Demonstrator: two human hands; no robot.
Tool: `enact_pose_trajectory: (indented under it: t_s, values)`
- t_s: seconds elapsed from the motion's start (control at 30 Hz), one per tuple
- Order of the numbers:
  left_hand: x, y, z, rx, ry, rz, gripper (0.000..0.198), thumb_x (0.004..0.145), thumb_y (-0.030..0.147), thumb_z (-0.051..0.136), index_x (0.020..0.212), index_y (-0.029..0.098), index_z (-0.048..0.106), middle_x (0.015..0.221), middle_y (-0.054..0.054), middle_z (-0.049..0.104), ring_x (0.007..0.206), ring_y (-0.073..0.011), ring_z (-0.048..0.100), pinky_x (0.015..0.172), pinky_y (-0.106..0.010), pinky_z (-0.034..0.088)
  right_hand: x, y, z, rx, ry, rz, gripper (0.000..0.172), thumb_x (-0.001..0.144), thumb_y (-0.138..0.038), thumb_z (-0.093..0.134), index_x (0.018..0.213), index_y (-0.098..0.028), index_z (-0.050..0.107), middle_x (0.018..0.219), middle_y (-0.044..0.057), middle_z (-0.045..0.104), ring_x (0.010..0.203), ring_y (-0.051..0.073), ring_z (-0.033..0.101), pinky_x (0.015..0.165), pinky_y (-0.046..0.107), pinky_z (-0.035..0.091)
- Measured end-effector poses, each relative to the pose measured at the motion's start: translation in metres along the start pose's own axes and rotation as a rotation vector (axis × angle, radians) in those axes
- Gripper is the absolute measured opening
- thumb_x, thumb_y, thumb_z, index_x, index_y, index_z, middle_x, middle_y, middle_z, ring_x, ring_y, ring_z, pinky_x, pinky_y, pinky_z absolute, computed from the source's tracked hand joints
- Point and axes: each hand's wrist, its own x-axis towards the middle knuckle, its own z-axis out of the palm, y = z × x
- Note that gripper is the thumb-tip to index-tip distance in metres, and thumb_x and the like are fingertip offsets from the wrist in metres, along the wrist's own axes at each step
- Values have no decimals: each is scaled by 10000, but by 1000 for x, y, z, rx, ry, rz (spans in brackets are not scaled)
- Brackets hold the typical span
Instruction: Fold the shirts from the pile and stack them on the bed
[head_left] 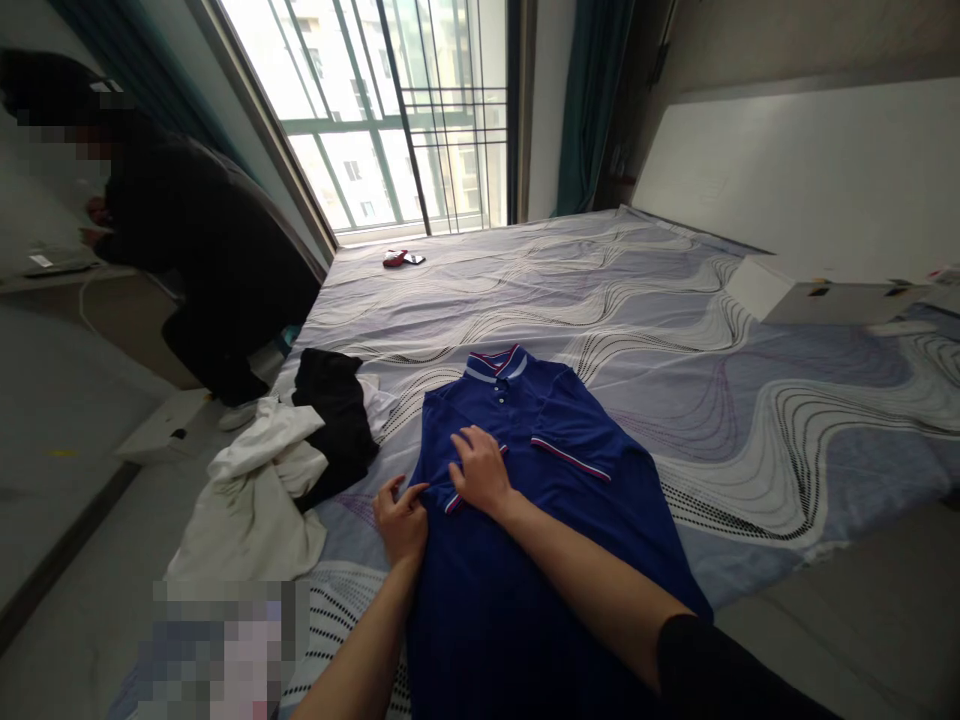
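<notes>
A dark blue polo shirt (540, 540) lies on the bed in front of me, collar pointing away. Its collar and sleeve hems carry white and red stripes, and both sleeves rest over the body. My right hand (482, 472) is spread flat on the folded left-side sleeve, fingers apart. At the shirt's left edge is my left hand (401, 520), its fingers bent but apart, touching the fabric beside that sleeve hem. The lower part of the shirt runs out of view under my forearms.
White clothing (262, 490) and a black garment (334, 425) lie crumpled at the bed's left edge. A red item (394, 258) and a phone (414, 259) rest far back on the patterned sheet (495, 290). A white box (817, 295) stands right. A person in black (217, 230) sits left.
</notes>
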Motion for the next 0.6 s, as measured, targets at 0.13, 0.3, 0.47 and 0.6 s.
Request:
enact_pose_trajectory:
  t_s: [0.13, 0.3, 0.47, 0.6]
  values:
    - [0, -2, 1, 18, 9, 18, 311, 840, 135, 520, 856, 255, 807, 1145, -81, 617, 1018, -245, 542, 946, -409, 481, -33, -15, 17, 20, -211, -264, 691, 865, -493, 647, 1441, -146, 488, 1572, 175, 385, 1494, 337, 234, 1207, 614, 143]
    - [0, -2, 1, 28, 13, 27, 318, 848, 133, 516, 863, 257, 808, 1151, -77, 620, 1021, -242, 542, 958, -400, 474, -48, -2, 30, 10, -291, -240, 488, 989, -208, 407, 1469, -145, 463, 1553, 128, 438, 1492, 272, 282, 1228, 590, 107]
    - [0, -2, 1, 26, 5, 36, 327, 849, 127, 509, 851, 256, 809, 1150, -77, 631, 1017, -243, 547, 963, -407, 471, -43, 12, 8, 48, -276, -321, 516, 914, -165, 483, 1425, -210, 527, 1521, 66, 495, 1500, 274, 260, 1225, 605, 88]
    - [0, 2, 0, 30, -1, 21, 317, 840, 130, 523, 838, 268, 809, 1149, -69, 639, 1023, -249, 542, 952, -405, 476, -33, 54, -15, -124, 17, 112, 573, 887, -112, 472, 1460, -128, 490, 1556, 132, 432, 1500, 297, 245, 1222, 569, 115]
